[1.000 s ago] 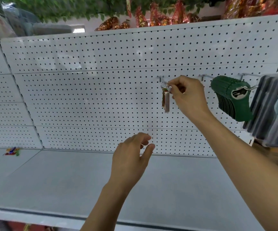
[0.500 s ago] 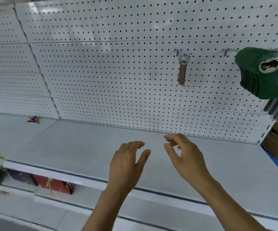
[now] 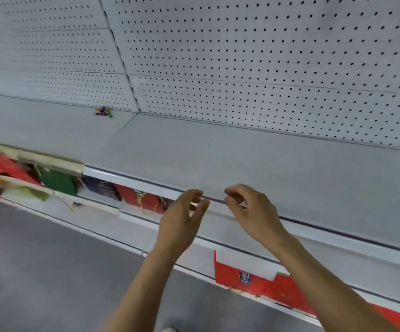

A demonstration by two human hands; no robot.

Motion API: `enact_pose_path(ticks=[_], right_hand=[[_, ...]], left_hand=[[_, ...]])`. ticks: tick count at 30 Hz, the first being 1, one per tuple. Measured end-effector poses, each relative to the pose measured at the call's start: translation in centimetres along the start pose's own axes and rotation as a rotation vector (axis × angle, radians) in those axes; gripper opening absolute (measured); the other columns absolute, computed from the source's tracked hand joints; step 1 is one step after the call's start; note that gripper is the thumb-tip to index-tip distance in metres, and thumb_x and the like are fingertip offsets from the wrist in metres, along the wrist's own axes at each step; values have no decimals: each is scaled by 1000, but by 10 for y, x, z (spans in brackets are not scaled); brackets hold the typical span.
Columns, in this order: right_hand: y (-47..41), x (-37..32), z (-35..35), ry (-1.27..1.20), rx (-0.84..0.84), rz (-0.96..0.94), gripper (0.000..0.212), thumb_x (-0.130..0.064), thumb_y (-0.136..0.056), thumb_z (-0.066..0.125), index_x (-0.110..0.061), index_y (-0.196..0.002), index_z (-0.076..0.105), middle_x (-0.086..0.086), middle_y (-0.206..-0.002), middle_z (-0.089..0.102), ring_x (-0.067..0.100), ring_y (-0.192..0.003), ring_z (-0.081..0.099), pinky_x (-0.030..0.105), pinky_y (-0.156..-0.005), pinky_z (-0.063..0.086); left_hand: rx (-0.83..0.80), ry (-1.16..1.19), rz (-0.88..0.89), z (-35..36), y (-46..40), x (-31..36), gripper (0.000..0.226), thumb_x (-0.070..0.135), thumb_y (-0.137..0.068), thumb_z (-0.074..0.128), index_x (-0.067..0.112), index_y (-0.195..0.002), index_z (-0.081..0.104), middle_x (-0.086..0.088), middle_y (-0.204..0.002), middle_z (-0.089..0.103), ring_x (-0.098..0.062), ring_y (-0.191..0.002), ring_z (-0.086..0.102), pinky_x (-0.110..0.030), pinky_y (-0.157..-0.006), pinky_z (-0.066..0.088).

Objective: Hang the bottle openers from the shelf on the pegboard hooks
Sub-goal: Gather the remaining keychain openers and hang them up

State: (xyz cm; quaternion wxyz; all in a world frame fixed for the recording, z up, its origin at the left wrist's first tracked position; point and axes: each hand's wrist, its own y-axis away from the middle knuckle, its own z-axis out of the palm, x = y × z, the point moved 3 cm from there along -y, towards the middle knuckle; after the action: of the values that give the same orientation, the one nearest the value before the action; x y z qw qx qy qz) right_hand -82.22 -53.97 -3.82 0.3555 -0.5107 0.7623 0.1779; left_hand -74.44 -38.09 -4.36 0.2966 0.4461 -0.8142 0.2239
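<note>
Left hand (image 3: pixel 182 219) — held in the air over the front lip of the shelf (image 3: pixel 242 164), fingers loosely curled, holding nothing.
Right hand (image 3: pixel 251 212) — level with the left and just beside it, a narrow gap between their fingertips; fingers relaxed and bent, thumb apart, nothing in its hold.
Shelf — grey board, front edge running from mid-left down to the right beneath both hands; wide bare surface behind them up to the rear seam.
Pegboard (image 3: pixel 266 56) — white perforated panels rising from the rear seam; no hook or bottle opener within this view.
Small multicoloured item (image 3: pixel 103 111) — at the rear seam, well left of the hands.
Lower tier — red and green packages (image 3: pixel 57 180), blurred.
</note>
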Motion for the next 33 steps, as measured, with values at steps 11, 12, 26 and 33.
enact_pose_path(ticks=[11, 12, 26, 33], right_hand=[[-95, -130, 173, -102, -63, 39, 16, -31, -92, 57, -26, -106, 65, -13, -100, 69, 9, -94, 64, 38, -85, 53], [-104, -139, 183, -108, -68, 41, 16, -31, -92, 58, -27, -105, 65, -13, -100, 69, 9, -94, 64, 38, -85, 53], [-266, -209, 286, -120, -98, 34, 19, -29, -93, 57, -24, -110, 66, -9, -104, 69, 9, -94, 63, 36, -89, 53], [-349, -233, 337, -135, -104, 48, 17, -28, -91, 60, -26, -107, 66, -11, -101, 68, 8, -92, 64, 36, -88, 53]], left_hand=[[-24, -47, -90, -151, -70, -167, 27, 39, -97, 52, 21, -114, 62, 6, -98, 71, -9, -87, 65, -28, -79, 54], [-20, -47, -99, -162, -78, -178, 26, 38, -97, 52, 20, -113, 63, 6, -96, 70, -10, -86, 65, -27, -78, 53], [49, 48, -153, -255, -221, -298, 26, 35, -97, 53, 19, -116, 62, 5, -99, 67, -10, -86, 62, -25, -79, 52], [31, 66, -158, -286, -300, -354, 25, 34, -96, 53, 20, -115, 63, 5, -97, 68, -10, -88, 64, -30, -83, 54]])
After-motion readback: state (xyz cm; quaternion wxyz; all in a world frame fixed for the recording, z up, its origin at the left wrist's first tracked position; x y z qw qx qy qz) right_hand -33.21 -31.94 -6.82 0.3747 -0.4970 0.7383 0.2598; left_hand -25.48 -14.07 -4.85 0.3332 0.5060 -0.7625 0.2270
